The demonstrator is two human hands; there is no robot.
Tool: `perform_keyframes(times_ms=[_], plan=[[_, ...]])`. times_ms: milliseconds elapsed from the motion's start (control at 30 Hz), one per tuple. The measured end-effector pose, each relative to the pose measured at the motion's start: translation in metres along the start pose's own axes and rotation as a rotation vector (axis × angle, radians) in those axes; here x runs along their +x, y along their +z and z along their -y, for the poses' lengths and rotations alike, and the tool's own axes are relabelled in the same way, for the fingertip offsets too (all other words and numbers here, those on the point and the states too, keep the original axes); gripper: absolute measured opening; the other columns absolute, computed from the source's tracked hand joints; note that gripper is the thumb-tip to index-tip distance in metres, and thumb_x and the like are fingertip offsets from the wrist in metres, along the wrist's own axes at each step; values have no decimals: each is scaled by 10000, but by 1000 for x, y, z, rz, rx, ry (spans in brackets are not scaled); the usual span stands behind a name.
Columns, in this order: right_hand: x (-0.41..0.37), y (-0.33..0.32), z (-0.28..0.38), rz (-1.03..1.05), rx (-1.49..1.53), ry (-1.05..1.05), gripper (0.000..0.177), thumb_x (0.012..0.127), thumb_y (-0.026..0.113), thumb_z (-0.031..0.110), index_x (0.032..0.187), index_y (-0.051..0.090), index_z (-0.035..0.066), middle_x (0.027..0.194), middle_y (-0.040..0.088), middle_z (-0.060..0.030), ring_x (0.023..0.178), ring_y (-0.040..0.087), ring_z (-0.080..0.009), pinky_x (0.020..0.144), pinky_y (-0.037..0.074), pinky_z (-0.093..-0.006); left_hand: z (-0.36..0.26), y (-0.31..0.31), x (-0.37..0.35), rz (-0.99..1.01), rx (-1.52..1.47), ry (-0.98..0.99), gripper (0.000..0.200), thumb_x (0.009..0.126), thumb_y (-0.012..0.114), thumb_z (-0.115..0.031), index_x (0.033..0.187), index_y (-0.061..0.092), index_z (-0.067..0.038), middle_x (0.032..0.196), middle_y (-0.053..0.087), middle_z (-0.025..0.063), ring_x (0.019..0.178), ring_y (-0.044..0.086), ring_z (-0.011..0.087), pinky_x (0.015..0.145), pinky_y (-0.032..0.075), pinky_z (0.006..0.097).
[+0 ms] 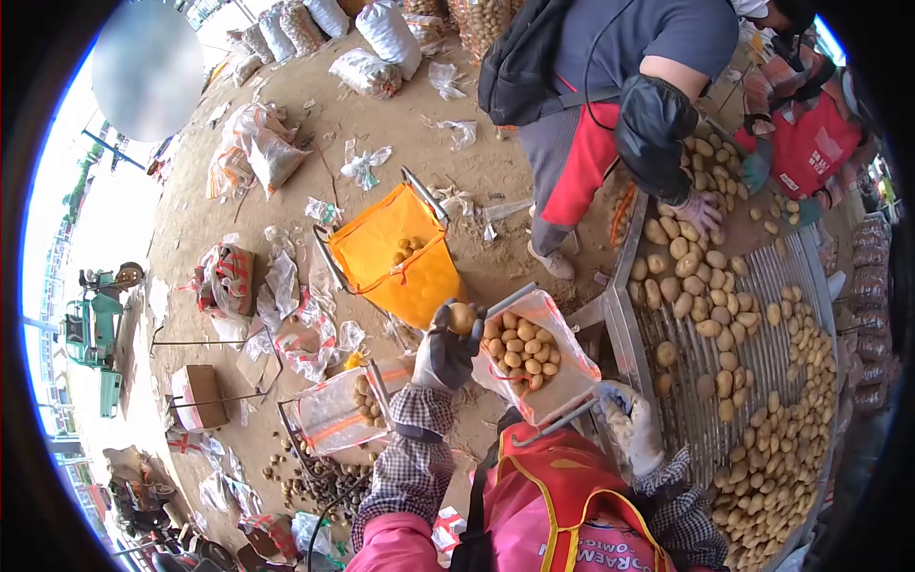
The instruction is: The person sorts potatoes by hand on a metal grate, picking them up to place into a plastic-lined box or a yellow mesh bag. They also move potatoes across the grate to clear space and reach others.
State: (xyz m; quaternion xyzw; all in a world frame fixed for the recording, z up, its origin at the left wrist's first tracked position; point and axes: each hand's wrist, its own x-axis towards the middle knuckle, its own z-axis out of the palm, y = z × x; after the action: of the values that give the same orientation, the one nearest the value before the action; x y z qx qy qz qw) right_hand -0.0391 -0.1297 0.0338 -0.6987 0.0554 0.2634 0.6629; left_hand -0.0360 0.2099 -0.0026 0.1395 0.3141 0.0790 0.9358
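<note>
My left hand [448, 351], in a grey-white glove, is closed around a potato [462, 318] above the gap between two bags. Just below the potato lies an orange bag [386, 250] on a metal frame, with a few potatoes inside. To its right, a white mesh bag [562, 381] holds several potatoes. My right hand [629, 419], gloved in white, is beside the right end of that bag's metal handle, near the sorting table; its fingers are curled, and whatever they hold is hard to make out.
A slatted metal sorting table [686, 381] with many potatoes stands at the right. Two co-workers reach over its far end. Another framed bag [334, 410] stands left of my left arm. Small dark potatoes [329, 491], plastic scraps and filled sacks [389, 38] lie on the ground.
</note>
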Motion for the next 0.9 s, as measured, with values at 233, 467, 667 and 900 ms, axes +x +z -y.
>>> perform_keyframes(times_ms=[233,467,667,900], plan=[[-46,-47,-46,-315,97,-17,298,975,598,0,1273,604,-10,1164,661,-72,1041,613,-127,914,516,-270,-120,-3,91,-303,50,115,746,872,743,-420,1465,361,-178,1584,257,98,1409,404,352,1026,509,595],[-105,-75,-66,-519,-262,-158,303,989,627,125,1282,586,59,1085,629,-67,904,582,-143,819,477,-287,67,-7,41,97,1087,118,347,1004,595,-182,1324,595,-46,1336,609,68,1192,585,215,1000,453,355],[-180,-116,-78,-985,-1099,409,671,843,705,339,1434,496,100,1387,470,-239,1314,407,-461,1074,391,-498,240,69,-38,1254,1784,742,400,890,623,-157,1285,614,-93,1340,559,171,1305,489,384,1138,342,526],[-118,-134,-99,-790,-641,352,701,820,725,271,1462,482,127,1442,410,-267,1291,425,-497,1080,413,-528,346,91,-58,1510,2237,512,693,859,646,-328,1493,423,-158,1553,330,192,1417,309,456,1176,222,604]])
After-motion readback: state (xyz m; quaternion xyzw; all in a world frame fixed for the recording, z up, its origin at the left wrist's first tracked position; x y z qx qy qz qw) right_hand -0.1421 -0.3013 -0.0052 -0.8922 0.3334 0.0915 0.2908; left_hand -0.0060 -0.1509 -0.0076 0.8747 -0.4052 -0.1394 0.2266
